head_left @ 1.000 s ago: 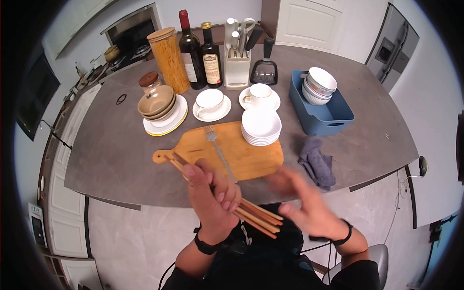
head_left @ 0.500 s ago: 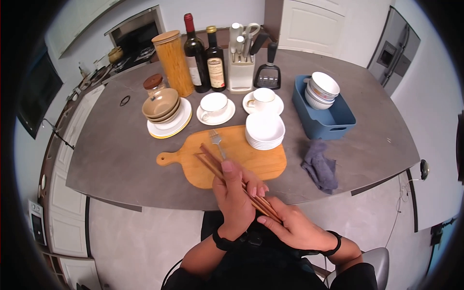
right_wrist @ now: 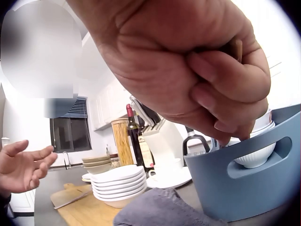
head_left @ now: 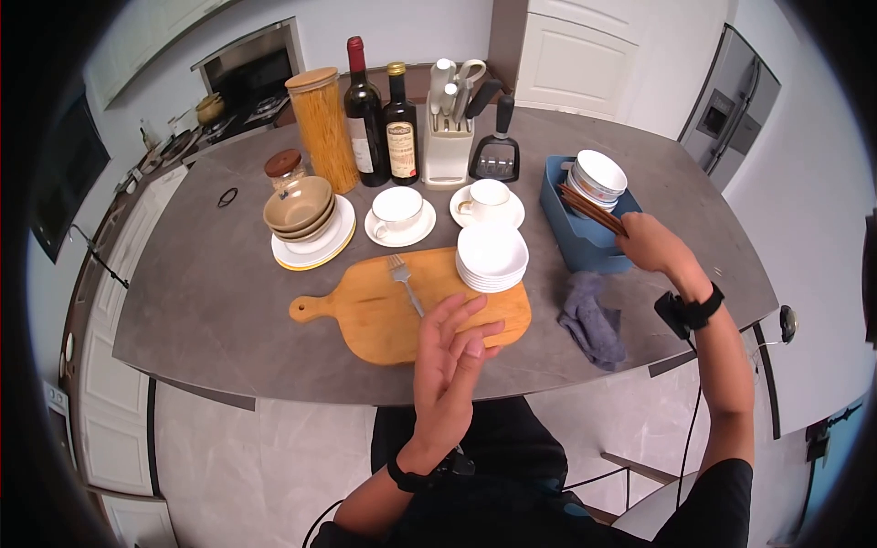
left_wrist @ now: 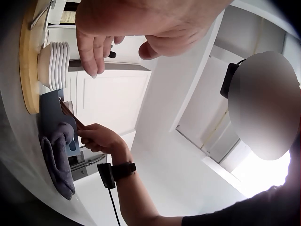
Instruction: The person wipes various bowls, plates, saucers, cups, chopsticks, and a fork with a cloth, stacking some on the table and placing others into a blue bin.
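Observation:
My right hand (head_left: 656, 245) grips a bundle of wooden chopsticks (head_left: 592, 210) by one end, fingers curled round it. The far ends of the chopsticks reach over the blue bin (head_left: 585, 245), beside a stack of white bowls (head_left: 600, 173) inside it. In the right wrist view the curled fingers (right_wrist: 225, 89) come right above the bin's handle side. My left hand (head_left: 448, 370) holds nothing; its fingers are loosely extended over the near edge of the wooden cutting board (head_left: 365, 320). A fork (head_left: 402, 274) lies on the board, its handle partly behind the left hand.
Stacked white dishes (head_left: 493, 256) stand on the board's right end. A grey cloth (head_left: 592, 320) lies in front of the bin. Cups on saucers (head_left: 399, 215), brown bowls on plates (head_left: 301, 210), bottles (head_left: 365, 137), a pasta jar (head_left: 324, 128) and a knife block (head_left: 448, 151) stand farther back.
Both hands were at the chopsticks near the table's front edge. The right hand has carried them right to the bin, and the left hand has let go.

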The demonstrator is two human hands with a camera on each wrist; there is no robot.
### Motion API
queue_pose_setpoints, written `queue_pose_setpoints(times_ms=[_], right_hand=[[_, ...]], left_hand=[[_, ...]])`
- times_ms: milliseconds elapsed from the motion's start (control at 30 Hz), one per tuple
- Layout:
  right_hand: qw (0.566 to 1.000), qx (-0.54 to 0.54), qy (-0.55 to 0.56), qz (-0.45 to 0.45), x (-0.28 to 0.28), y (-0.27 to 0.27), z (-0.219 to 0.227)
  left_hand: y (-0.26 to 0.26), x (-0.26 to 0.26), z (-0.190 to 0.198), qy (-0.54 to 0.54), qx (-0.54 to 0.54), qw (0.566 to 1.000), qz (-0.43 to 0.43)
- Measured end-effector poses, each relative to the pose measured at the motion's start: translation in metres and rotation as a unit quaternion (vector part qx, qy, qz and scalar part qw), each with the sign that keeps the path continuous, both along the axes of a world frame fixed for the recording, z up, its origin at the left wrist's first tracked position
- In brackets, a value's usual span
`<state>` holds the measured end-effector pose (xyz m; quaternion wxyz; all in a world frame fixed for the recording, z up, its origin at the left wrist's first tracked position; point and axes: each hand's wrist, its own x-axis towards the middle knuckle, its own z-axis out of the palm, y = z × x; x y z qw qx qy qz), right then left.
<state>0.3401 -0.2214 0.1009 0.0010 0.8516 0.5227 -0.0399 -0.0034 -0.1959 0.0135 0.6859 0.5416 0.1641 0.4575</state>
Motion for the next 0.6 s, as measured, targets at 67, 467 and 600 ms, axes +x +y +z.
queue_pose_setpoints(times_ms=[67, 467, 600], right_hand=[[1.0, -0.029, -0.008, -0.009, 0.004, 0.017, 0.0], [0.986, -0.067, 0.15, -0.006, 0.027, 0.067, -0.037], [0.968, -0.026, 0.248, -0.034, 0.03, 0.056, -0.028]], left_hand=[[0.0, -0.005, -0.001, -0.004, -0.003, 1.0, 0.002], [0.031, -0.04, -0.024, 0.414, 0.294, 0.836, 0.209], [0.042, -0.024, -0.015, 0.495, 0.339, 0.758, 0.256]])
